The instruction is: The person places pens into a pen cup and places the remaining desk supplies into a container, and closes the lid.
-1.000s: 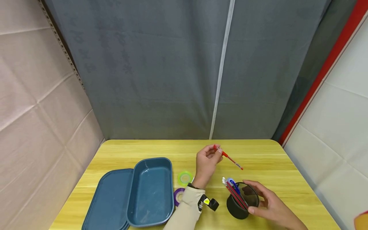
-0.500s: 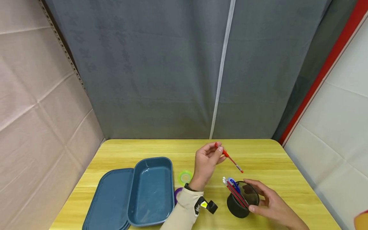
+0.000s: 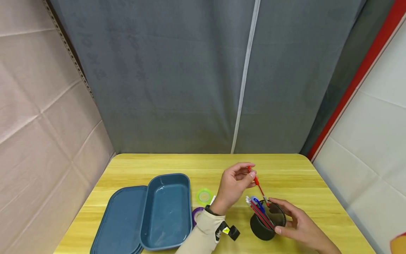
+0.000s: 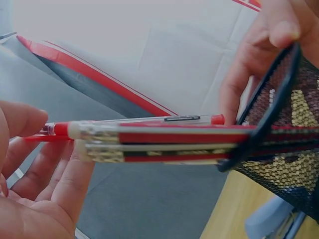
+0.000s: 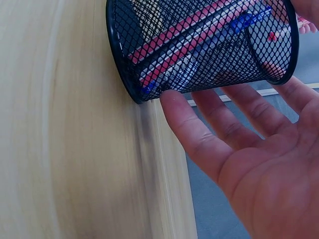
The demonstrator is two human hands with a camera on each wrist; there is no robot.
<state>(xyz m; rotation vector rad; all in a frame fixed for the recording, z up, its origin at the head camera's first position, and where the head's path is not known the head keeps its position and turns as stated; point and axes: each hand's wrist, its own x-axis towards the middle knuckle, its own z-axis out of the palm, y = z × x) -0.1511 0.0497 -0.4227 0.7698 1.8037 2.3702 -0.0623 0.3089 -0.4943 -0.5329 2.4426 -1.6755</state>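
My left hand (image 3: 233,185) pinches a red pen (image 3: 260,188) with a clear barrel between thumb and fingers. It slants down, its lower end at the mouth of a black mesh pen cup (image 3: 260,231). My right hand (image 3: 299,225) holds the cup by its right side, thumb near the rim and fingers along the mesh. Red-and-black striped pencils (image 4: 169,137) with white erasers lean in the cup beside a blue pen (image 3: 259,205). In the left wrist view the red pen (image 4: 192,119) runs behind the pencils, partly hidden by them.
A blue open box (image 3: 168,208) stands left, overlapping its blue lid (image 3: 123,218). Green tape (image 3: 204,196) and purple tape (image 3: 195,216) lie between box and left arm. A light blue item (image 4: 269,216), partly hidden, is by the cup. A grey curtain (image 3: 174,88) hangs behind the table.
My left hand has moved right and slightly down, turning the red pen steeper and bringing its lower end to the cup's mouth. My right hand and the cup have stayed in place.
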